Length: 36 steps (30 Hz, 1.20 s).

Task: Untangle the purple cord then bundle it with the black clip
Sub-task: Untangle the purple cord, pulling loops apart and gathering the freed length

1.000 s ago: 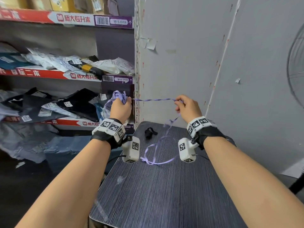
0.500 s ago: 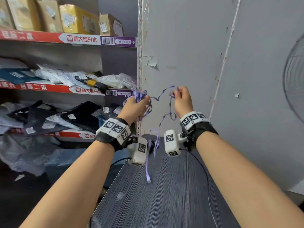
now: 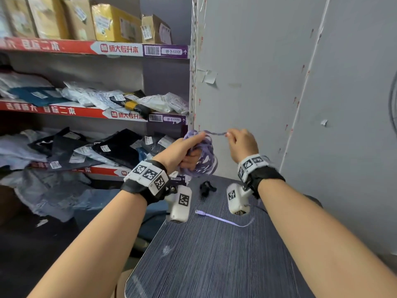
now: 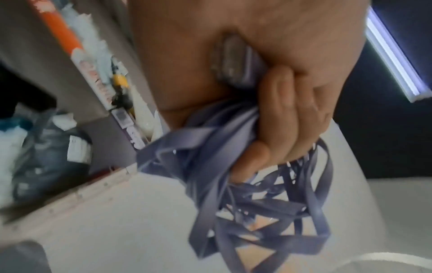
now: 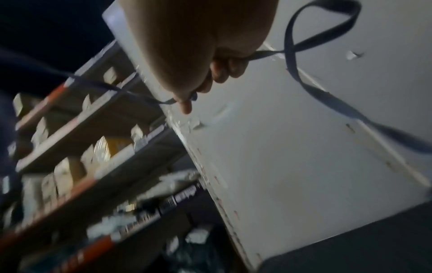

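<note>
The purple cord is a flat ribbon-like cable, wound in several loops around my left hand, which grips the coil in the air above the table. In the left wrist view the loops hang from my curled fingers, with a plug pressed in the palm. My right hand pinches a short taut strand running from the coil; the cord loops past it in the right wrist view. The cord's free end lies on the table. The black clip sits on the table below my hands.
The dark striped table stands against a grey wall panel. Left of it are shelves with packaged clothes and cardboard boxes. A fan's rim shows at the right edge.
More cord has been wound onto my left hand, so the coil is thicker. The hanging tail has dropped and its end now lies on the table. Both hands stay raised, close together.
</note>
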Motion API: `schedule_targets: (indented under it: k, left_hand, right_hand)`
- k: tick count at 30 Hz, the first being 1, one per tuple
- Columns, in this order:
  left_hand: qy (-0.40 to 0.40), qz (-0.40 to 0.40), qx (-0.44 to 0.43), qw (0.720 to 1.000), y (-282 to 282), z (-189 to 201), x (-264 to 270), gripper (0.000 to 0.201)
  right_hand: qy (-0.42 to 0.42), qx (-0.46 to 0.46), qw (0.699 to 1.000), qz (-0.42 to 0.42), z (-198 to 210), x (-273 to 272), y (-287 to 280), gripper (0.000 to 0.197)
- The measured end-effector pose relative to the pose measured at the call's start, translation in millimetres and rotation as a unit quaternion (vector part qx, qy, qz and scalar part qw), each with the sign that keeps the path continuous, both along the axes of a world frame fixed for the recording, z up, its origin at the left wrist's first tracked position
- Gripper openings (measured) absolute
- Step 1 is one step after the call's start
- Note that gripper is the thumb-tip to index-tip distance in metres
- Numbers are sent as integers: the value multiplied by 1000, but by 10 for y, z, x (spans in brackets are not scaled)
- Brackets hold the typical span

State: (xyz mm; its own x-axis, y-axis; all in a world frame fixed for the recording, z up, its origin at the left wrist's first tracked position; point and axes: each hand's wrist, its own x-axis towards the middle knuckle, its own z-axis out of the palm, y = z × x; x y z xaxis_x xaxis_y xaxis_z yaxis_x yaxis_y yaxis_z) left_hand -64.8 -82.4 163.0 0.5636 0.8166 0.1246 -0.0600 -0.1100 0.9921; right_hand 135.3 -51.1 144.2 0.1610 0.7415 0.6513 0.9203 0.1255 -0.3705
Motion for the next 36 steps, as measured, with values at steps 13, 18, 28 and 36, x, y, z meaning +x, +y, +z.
schedule_targets:
  k: [13,18,28,36]
  left_hand:
    - [88,247,237,936,328,-270,86,31]
    - [227,275,299,885,424,-568,198,33]
    - [332,114,233,907,386,-1004,169,30]
    - [359,79,247,897,345,-1210,145,24]
  right_hand:
    - [7,-217,949,229,-572,-465,-296,28]
    - [109,-181,949,235,-564,-440,-344,12]
    - [163,-209,946,189,-978,-234,-323,21]
    - [96,-265,940,194,-1156,-212,-404,15]
